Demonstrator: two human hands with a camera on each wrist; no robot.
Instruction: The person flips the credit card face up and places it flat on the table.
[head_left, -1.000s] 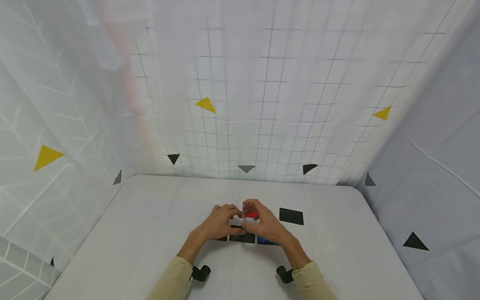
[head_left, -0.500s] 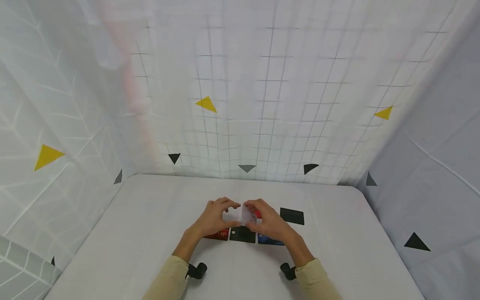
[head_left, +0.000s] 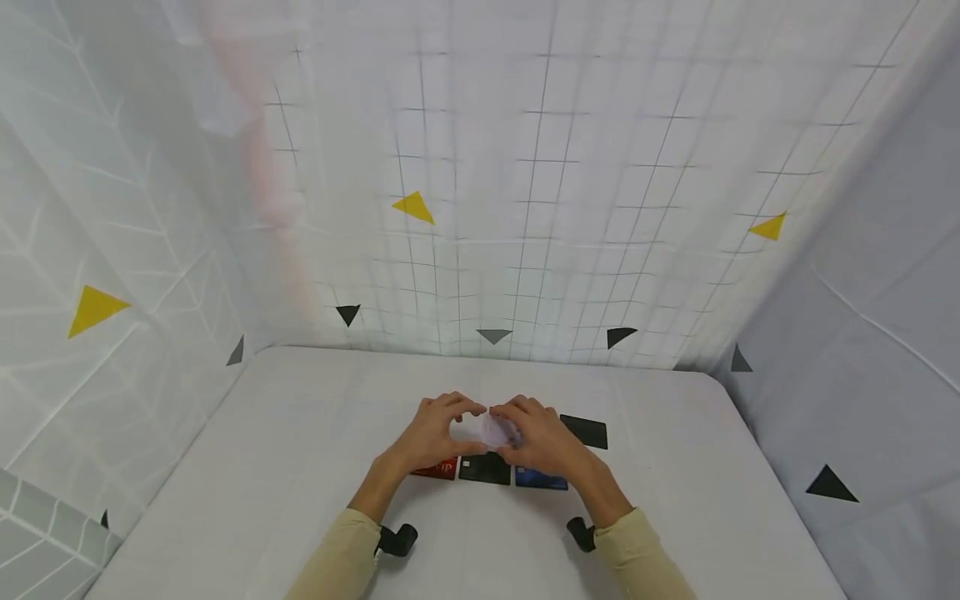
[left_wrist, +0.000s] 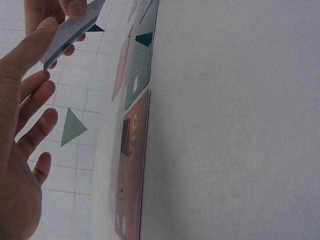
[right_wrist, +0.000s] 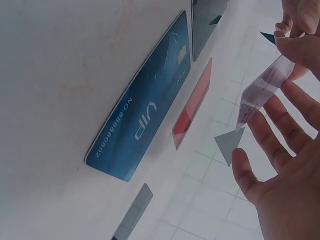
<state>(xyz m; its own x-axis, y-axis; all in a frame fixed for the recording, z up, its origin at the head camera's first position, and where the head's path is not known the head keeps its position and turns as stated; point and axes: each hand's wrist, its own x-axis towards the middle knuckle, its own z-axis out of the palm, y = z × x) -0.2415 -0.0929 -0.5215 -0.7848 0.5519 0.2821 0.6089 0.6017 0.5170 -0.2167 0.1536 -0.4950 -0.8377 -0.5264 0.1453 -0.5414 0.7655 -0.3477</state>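
Note:
A pale, whitish card (head_left: pixel 498 430) is held above the table between both hands. In the head view my left hand (head_left: pixel 431 433) grips its left edge with thumb and fingertips. My right hand (head_left: pixel 543 437) grips it from the right, the thumb below and fingers above. The right wrist view shows the card (right_wrist: pixel 265 90) tilted, with the right thumb against it and the other fingers spread behind. Below the hands lie a red VIP card (head_left: pixel 437 469), a black card (head_left: pixel 485 468) and a blue VIP card (head_left: pixel 542 478) in a row.
Behind the row lies a red card (right_wrist: pixel 194 107), hidden by the right hand in the head view. A dark card (head_left: pixel 585 431) rests farther right. White sheeting with grid lines and triangles (head_left: pixel 414 207) surrounds the white table (head_left: pixel 300 467).
The held card has turned from nearly edge-on to showing its pale face. The left hand shifted slightly left, uncovering more of the red VIP card; the right hand now covers the red card behind.

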